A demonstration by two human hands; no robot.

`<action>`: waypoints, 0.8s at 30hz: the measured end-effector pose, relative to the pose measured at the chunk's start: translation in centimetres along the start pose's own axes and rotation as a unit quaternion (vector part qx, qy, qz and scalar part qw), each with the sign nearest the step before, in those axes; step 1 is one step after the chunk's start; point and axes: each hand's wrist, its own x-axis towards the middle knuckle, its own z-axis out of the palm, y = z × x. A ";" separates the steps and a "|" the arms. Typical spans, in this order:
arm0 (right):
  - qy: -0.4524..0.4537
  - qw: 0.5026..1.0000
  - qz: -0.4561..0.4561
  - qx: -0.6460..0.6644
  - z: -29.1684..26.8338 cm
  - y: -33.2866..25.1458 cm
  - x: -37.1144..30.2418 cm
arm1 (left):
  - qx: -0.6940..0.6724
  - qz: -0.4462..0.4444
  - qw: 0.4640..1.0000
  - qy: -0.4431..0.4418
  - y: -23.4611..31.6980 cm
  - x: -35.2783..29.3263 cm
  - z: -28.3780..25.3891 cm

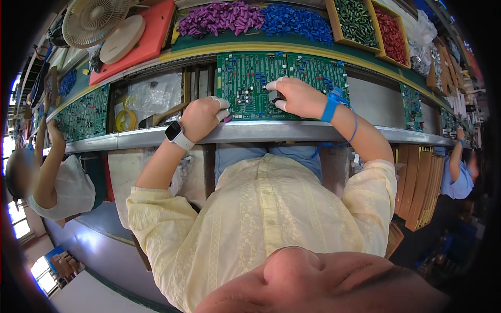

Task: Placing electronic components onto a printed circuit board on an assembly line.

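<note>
A green circuit board (pixel 253 107), crowded with small parts, lies on the silver rail in front of me. My right hand (pixel 301 98), with white finger cots and a blue wrist strap, reaches over its right side. Thumb and fingers there close round a small dark and grey block-shaped component (pixel 275 96) at the board's surface. At the board's lower left corner is my left hand (pixel 204 116), its fingers curled in white cots. A small purple component (pixel 227 119) shows beside its thumb; whether the thumb grips it is hidden.
A second green board (pixel 326 73) adjoins on the right. Beyond lie heaps of purple components (pixel 222 18) and blue components (pixel 297 22), with boxes of green (pixel 356 23) and red ones (pixel 390 36). Yellow tape (pixel 125 120) and a brush (pixel 162 114) are left. People work at both sides.
</note>
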 end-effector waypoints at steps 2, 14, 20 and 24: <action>-0.016 0.999 0.036 -0.011 -0.1 -0.3 0.5 | -0.005 0.006 1.000 0.010 -0.2 0.0 0.2; -0.082 0.992 0.006 -0.098 0.4 0.0 1.9 | -0.019 0.024 0.999 0.025 -0.5 0.0 0.5; -0.082 0.990 0.000 -0.113 0.3 -0.4 1.9 | -0.012 0.013 1.000 0.010 -0.6 0.0 0.5; -0.096 0.988 0.017 -0.116 0.0 -0.6 1.9 | -0.014 0.017 1.000 0.015 -0.7 0.0 0.6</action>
